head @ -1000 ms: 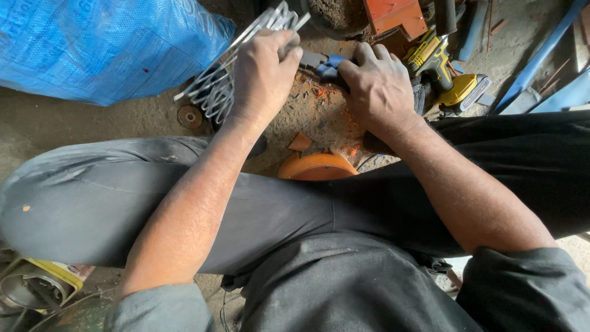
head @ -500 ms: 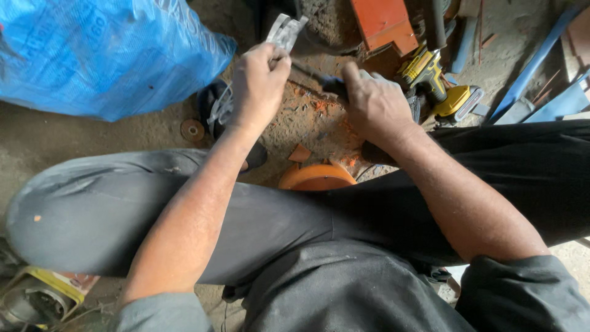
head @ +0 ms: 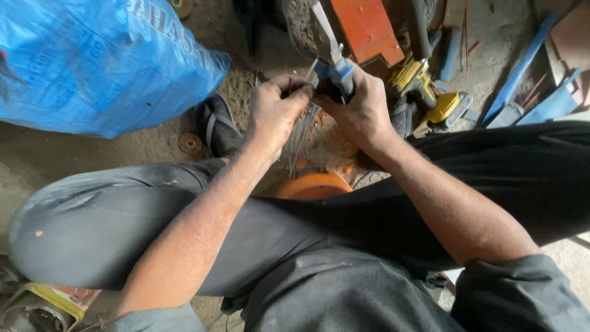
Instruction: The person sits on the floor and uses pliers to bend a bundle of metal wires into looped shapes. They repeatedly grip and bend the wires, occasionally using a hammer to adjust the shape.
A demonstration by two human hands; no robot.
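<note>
You are squeezing the pliers (head: 332,69) with your right hand (head: 359,110); left hand (head: 275,114) fingers are pinching the wire bundle (head: 301,136), so keep it steady.

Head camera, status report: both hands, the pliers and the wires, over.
Left hand pinching thin metal wires. Right hand gripping blue-handled pliers, jaws pointing up and away. Hands touching, above orange disc. Yellow drill lies beside the right hand, clear.

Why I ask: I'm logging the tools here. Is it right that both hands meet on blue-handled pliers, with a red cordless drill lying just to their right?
Not quite: the cordless drill is yellow and black, not red. The head view shows it right of the right hand, which meets the left hand at the blue-handled pliers.
</note>
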